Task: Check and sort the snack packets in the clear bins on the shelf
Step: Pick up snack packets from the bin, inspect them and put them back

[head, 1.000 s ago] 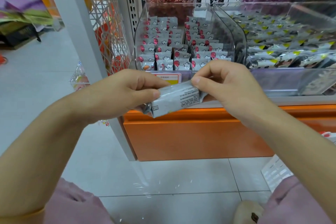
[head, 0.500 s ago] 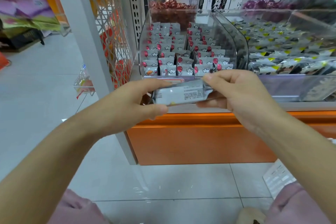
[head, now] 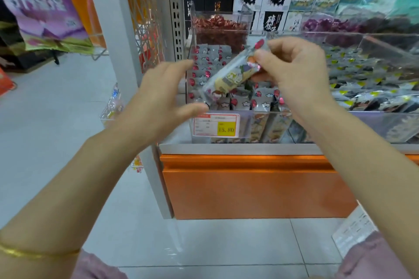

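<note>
Head view: pale floor tiles run from the person's knees to the shelf's orange base and grey front edge. Above it, before the clear bin of red-dotted packets, the right hand pinches the upper end of a snack packet, which tilts down to the left. The left hand is spread open by its lower end; whether it touches the packet is unclear. Left of the white upright, the floor lies open.
</note>
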A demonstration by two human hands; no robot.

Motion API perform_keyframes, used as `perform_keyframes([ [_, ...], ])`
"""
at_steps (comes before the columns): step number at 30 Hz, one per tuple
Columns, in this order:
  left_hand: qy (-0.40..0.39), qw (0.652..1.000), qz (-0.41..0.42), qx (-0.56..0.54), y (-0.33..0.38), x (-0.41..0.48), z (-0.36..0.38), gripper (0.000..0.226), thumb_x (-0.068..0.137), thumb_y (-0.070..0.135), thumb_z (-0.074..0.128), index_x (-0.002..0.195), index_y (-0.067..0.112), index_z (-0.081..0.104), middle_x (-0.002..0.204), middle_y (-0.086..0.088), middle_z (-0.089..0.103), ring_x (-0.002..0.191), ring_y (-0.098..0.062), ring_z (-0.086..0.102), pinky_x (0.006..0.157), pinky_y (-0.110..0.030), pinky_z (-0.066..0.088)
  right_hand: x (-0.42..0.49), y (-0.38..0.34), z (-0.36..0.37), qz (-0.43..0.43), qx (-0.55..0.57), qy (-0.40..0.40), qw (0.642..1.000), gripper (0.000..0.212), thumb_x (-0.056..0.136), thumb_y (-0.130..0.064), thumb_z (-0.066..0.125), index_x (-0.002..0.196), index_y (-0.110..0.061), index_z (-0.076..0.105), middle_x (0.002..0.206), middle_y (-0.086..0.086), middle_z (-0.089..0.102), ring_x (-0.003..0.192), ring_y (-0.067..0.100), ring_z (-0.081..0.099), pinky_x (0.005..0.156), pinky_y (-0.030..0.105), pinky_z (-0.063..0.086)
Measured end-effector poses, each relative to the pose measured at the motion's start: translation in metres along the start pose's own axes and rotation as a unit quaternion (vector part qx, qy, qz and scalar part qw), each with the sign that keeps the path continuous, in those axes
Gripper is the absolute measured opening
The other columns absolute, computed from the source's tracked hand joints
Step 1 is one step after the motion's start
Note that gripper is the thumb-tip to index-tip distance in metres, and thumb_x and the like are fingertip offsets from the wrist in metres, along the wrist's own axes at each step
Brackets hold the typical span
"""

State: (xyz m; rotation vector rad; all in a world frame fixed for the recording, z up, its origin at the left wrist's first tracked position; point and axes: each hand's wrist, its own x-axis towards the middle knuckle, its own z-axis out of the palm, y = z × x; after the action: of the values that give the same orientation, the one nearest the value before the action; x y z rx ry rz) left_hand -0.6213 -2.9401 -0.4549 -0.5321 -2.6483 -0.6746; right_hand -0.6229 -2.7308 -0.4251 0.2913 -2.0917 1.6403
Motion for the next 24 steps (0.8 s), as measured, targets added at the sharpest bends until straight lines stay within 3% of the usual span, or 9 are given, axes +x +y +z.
perform_keyframes([
  [3,-0.05,0.998,0.014,0.018,-0.008,-0.003,0.01,0.113,0.055,0.07,0.047,0.149,0.017,0.015,0.154,-0.004,0.023,0.141,-0.02,0.017,0.113,-0.033,0.014,0.005,-0.002,0.018,-0.049,-0.113,-0.061,0.991,0.009,0.087,-0.009,0.063,0.08,-0.013,0.067,0.084,0.008,0.069,0.077,0.019,0.067,0.069,0.033,0.058],
  [7,-0.049,0.999,0.008,-0.011,-0.014,0.0,0.013,0.122,0.048,0.075,0.044,0.149,0.016,0.011,0.155,-0.003,0.019,0.141,-0.019,0.015,0.112,-0.031,0.013,0.003,0.002,0.041,-0.144,-0.265,-0.13,0.944,0.008,0.082,-0.021,0.068,0.078,-0.014,0.07,0.077,-0.006,0.056,0.073,0.008,0.051,0.07,0.02,0.041],
  [9,-0.049,0.998,0.007,-0.03,-0.015,0.001,0.012,0.123,0.047,0.076,0.043,0.149,0.017,0.01,0.154,-0.004,0.019,0.141,-0.019,0.016,0.109,-0.029,0.013,0.003,0.006,0.05,-0.161,-0.322,-0.159,0.919,0.011,0.084,-0.027,0.066,0.078,-0.019,0.071,0.076,-0.011,0.056,0.079,0.009,0.048,0.077,0.025,0.04],
  [11,-0.05,0.998,0.009,-0.036,-0.016,0.0,0.012,0.119,0.052,0.071,0.051,0.149,0.018,0.009,0.154,-0.004,0.02,0.14,-0.019,0.016,0.107,-0.026,0.012,0.004,0.011,0.057,-0.17,-0.4,-0.206,0.877,0.015,0.087,-0.035,0.062,0.081,-0.026,0.072,0.076,-0.015,0.056,0.088,0.012,0.039,0.082,0.033,0.034],
  [14,-0.06,0.998,0.007,-0.029,-0.017,-0.001,0.013,0.112,0.064,0.056,0.067,0.15,0.018,0.006,0.154,-0.003,0.016,0.141,-0.018,0.013,0.107,-0.025,0.01,0.008,0.013,0.059,-0.174,-0.448,-0.274,0.833,0.018,0.091,-0.03,0.056,0.089,-0.028,0.074,0.074,-0.016,0.053,0.087,0.014,0.03,0.076,0.032,0.024],
  [16,-0.072,0.997,-0.002,-0.029,-0.017,-0.002,0.014,0.113,0.064,0.057,0.066,0.15,0.017,0.004,0.156,-0.001,0.011,0.142,-0.018,0.009,0.107,-0.025,0.008,0.014,0.01,0.058,-0.16,-0.425,-0.288,0.843,0.022,0.088,-0.022,0.053,0.087,-0.024,0.075,0.073,-0.017,0.057,0.086,0.016,0.039,0.077,0.033,0.034],
  [18,-0.084,0.996,-0.011,-0.032,-0.016,-0.002,0.013,0.117,0.057,0.065,0.056,0.15,0.018,0.002,0.156,0.001,0.007,0.142,-0.017,0.007,0.109,-0.027,0.008,0.025,0.004,0.056,-0.114,-0.362,-0.263,0.887,0.025,0.084,-0.015,0.052,0.089,-0.019,0.076,0.08,-0.014,0.064,0.082,0.011,0.054,0.077,0.029,0.046],
  [20,-0.088,0.995,-0.019,-0.034,-0.015,-0.003,0.012,0.12,0.051,0.068,0.05,0.15,0.019,0.001,0.157,0.001,0.006,0.143,-0.016,0.005,0.111,-0.029,0.008,0.036,0.004,0.057,-0.096,-0.344,-0.232,0.905,0.024,0.083,-0.013,0.054,0.093,-0.02,0.076,0.085,-0.011,0.065,0.078,0.006,0.058,0.073,0.024,0.048],
  [24,-0.078,0.996,-0.019,-0.03,-0.016,-0.002,0.012,0.118,0.054,0.066,0.053,0.15,0.019,0.002,0.157,0.001,0.008,0.143,-0.017,0.007,0.11,-0.029,0.009,0.045,0.014,0.07,-0.115,-0.453,-0.282,0.838,0.018,0.083,-0.036,0.065,0.091,-0.022,0.075,0.084,-0.006,0.066,0.087,0.011,0.051,0.074,0.033,0.05],
])
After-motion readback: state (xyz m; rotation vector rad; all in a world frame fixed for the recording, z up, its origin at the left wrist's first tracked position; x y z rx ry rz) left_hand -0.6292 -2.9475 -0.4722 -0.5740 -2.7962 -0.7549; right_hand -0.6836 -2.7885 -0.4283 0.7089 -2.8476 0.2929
